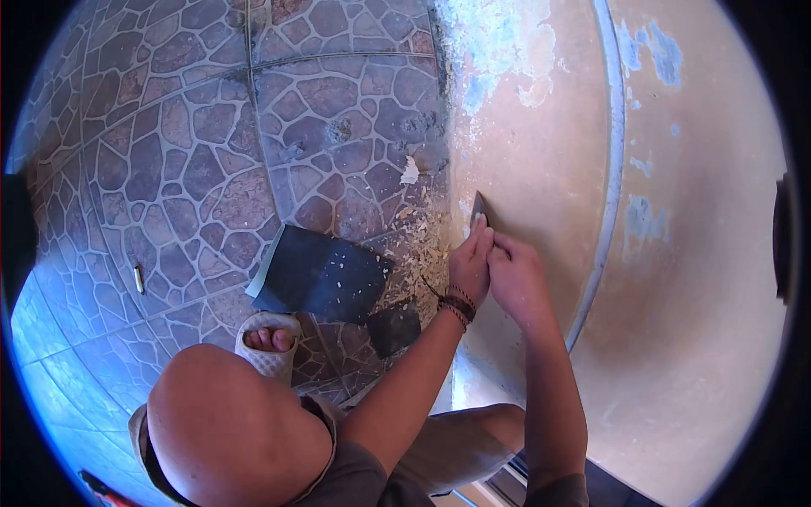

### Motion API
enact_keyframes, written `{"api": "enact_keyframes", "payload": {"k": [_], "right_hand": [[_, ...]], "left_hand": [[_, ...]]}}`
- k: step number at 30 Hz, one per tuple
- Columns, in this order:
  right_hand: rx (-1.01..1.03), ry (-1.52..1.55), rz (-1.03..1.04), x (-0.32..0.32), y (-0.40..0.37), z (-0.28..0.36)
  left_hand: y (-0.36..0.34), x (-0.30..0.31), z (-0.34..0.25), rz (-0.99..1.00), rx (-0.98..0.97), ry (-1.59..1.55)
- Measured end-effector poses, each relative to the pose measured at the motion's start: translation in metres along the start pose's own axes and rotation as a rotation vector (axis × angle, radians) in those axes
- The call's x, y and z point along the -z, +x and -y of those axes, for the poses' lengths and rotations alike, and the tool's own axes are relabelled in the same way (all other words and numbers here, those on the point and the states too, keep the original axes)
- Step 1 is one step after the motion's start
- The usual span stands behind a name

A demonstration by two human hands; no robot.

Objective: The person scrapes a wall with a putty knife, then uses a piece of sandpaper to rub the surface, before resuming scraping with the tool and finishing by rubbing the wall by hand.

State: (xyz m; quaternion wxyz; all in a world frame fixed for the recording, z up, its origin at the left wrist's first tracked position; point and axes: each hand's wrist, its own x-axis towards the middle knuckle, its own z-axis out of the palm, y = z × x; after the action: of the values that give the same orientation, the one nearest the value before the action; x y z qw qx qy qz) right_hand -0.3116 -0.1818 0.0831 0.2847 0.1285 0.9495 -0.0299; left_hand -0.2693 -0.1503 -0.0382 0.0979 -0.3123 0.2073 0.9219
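A scraper with a dark, pointed metal blade (479, 206) rests against the lower part of the peeling wall (541, 160). My left hand (470, 258), with dark braided bands at the wrist, is closed on it, fingers stretched along the base of the blade. Right beside it, touching, my right hand (515, 269) is closed around the same scraper from the other side. The handle is hidden by my hands. Pale paint flakes (420, 249) lie along the foot of the wall, left of my hands.
On the stone-patterned floor (177, 160) lie a dark sheet (321, 275) resembling sandpaper and a smaller dark piece (394, 329). A sandalled foot (270, 340) stands beside the sheet. A small yellow-and-white object (138, 279) lies farther left. A raised pale strip (610, 169) crosses the wall.
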Motion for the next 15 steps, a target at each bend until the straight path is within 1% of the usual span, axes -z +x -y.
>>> {"api": "enact_keyframes", "payload": {"k": [1,3,4,6,7,9,10,11,13,14,15], "right_hand": [[-0.019,-0.007,-0.003,-0.003,0.005,0.012],[-0.034,0.018,-0.048,-0.015,0.014,0.017],[-0.041,0.030,-0.070,-0.020,0.018,0.019],[-0.045,0.001,-0.089,-0.023,0.019,0.023],[-0.048,-0.014,-0.097,-0.024,0.020,0.024],[-0.093,0.027,-0.039,-0.032,0.036,0.023],[-0.119,0.054,-0.020,-0.033,0.040,0.022],[-0.087,0.037,-0.042,-0.031,0.036,0.024],[-0.023,0.000,-0.076,-0.029,0.021,0.030],[-0.014,0.011,-0.076,-0.025,0.023,0.034],[-0.007,0.019,-0.073,-0.020,0.024,0.036]], "left_hand": [[0.013,0.005,0.005,0.001,0.029,-0.040],[0.023,0.013,0.012,0.002,0.033,-0.106],[0.025,0.015,0.012,0.003,0.004,-0.132],[0.033,0.021,0.006,0.025,0.062,-0.010],[0.037,0.025,-0.005,0.044,0.150,0.137],[0.040,0.028,0.000,0.045,0.163,0.149],[0.049,0.033,0.019,0.030,0.076,0.016],[0.062,0.038,0.034,0.013,-0.024,-0.118],[0.057,0.039,0.027,0.104,-0.047,-0.226],[0.048,0.029,0.025,0.009,-0.170,0.032],[0.048,0.029,0.022,0.033,-0.155,-0.002]]}}
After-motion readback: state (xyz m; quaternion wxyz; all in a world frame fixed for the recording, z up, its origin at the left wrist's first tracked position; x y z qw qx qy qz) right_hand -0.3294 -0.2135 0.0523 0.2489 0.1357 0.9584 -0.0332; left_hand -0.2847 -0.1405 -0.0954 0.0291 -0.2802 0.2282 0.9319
